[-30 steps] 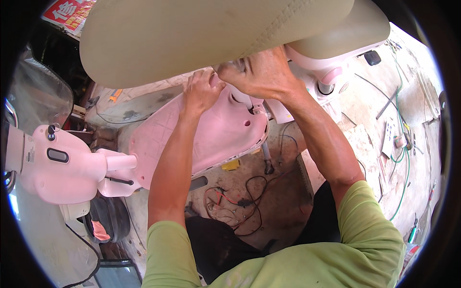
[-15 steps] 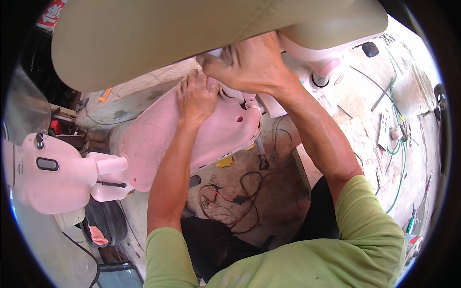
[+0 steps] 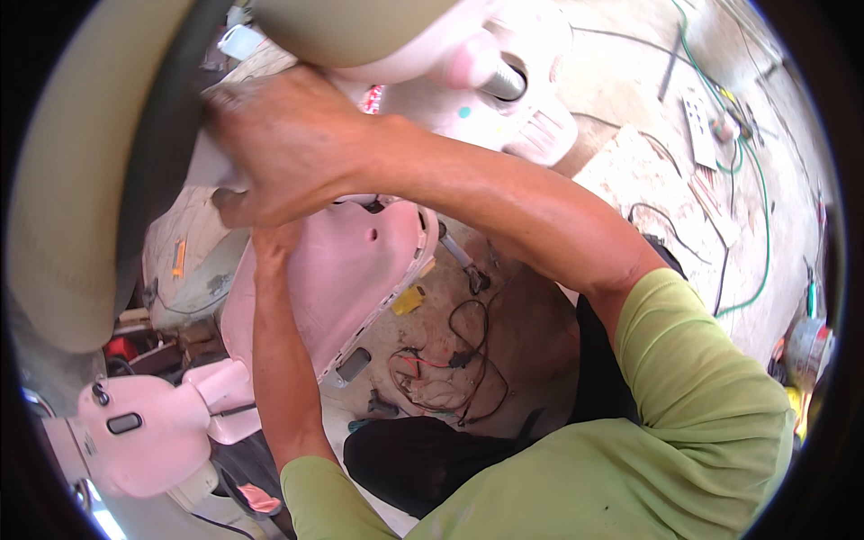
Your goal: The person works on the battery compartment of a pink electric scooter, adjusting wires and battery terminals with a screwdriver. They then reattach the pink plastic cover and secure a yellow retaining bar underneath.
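Note:
A long cream seat cushion stands tilted at the far left, with a dark edge toward the middle. My right hand is at that edge, fingers curled and blurred round something I cannot make out. My left hand is just below it, over the pink scooter footboard, its fingers hidden behind my right hand. A second cream seat sits on a pink housing above a metal post. The pink scooter front section lies at the lower left.
Cables and a yellow piece lie on the floor below the footboard. At the right are a power strip, a green hose, a long dark bar and a pale board. An orange tool lies at the left.
The long cushion has swung from across the top to upright at the left. My right hand has moved leftward with it, now covering my left hand's fingers. The whole view has shifted.

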A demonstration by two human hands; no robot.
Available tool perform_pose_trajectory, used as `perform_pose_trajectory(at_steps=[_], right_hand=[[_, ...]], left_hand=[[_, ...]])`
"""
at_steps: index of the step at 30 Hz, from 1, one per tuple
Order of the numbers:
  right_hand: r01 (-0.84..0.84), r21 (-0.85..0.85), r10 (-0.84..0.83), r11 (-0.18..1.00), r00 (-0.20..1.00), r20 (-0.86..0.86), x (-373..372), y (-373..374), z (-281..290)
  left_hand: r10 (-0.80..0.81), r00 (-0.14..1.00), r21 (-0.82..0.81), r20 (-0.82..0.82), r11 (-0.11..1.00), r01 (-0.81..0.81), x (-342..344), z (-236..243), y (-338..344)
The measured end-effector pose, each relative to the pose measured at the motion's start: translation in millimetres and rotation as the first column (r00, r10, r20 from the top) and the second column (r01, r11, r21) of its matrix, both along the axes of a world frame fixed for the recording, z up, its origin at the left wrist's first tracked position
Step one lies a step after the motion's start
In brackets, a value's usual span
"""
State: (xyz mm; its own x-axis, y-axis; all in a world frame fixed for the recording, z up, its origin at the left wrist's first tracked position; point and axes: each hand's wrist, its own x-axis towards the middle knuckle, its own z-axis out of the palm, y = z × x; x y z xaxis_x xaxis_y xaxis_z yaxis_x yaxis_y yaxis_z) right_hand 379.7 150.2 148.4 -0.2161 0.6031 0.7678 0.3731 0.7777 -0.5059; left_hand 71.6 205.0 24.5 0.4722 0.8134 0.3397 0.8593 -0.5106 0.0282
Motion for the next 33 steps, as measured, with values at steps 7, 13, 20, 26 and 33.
perform_pose_trajectory(at_steps=[7,13,20,26,33], right_hand=[[-0.048,0.028,0.052,0.998,0.988,-0.149,1,2,-8],[0.008,0.074,0.004,0.997,0.988,-0.157,3,2,-6],[0.075,0.040,-0.074,0.996,0.996,-0.041,-7,2,-5],[0.098,-0.053,-0.095,0.994,0.994,0.052,-10,9,-4],[0.131,-0.012,-0.130,0.991,0.991,0.013,-15,0,-6]], left_hand=[[0.089,0.996,-0.200,0.015,0.976,-0.085,5,8,12],[0.173,0.983,-0.147,-0.056,0.973,-0.179,11,7,11],[0.053,0.991,0.240,-0.125,0.971,-0.021,0,-18,8],[0.443,0.892,0.039,-0.096,0.897,-0.441,38,5,-23],[0.455,0.878,-0.028,0.150,0.889,-0.457,64,3,-93]])
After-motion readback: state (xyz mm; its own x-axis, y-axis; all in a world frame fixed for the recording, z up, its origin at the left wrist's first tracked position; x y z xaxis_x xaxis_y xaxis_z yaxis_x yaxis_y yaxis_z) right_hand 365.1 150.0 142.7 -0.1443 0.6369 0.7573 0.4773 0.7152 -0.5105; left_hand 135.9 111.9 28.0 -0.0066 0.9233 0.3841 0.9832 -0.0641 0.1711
